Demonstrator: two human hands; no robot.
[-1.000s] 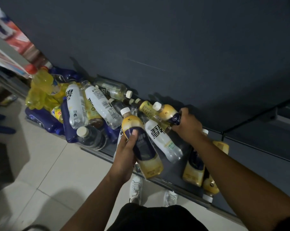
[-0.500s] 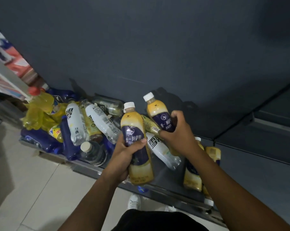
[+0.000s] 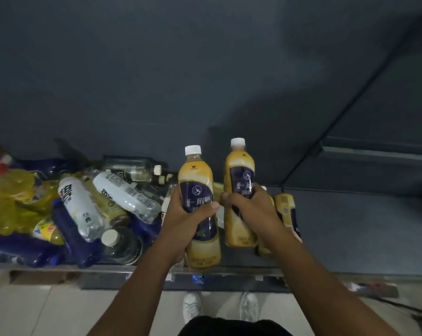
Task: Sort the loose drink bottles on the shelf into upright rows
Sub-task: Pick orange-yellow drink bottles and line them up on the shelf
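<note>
Now, the dark grey metal shelf [image 3: 350, 226] carries a jumbled heap of lying plastic bottles [image 3: 89, 204] at its left. Over its middle, the left hand [image 3: 188, 221] is clamped round the navy label of a nearer yellow white-capped tea bottle [image 3: 195, 175], and the right hand [image 3: 251, 207] round a farther matching bottle [image 3: 240, 163]. Both are upright. Best lower them base-first, just beside the like bottles [image 3: 286, 209] standing at right, loosening each grip only once its bottle stands steady.
</note>
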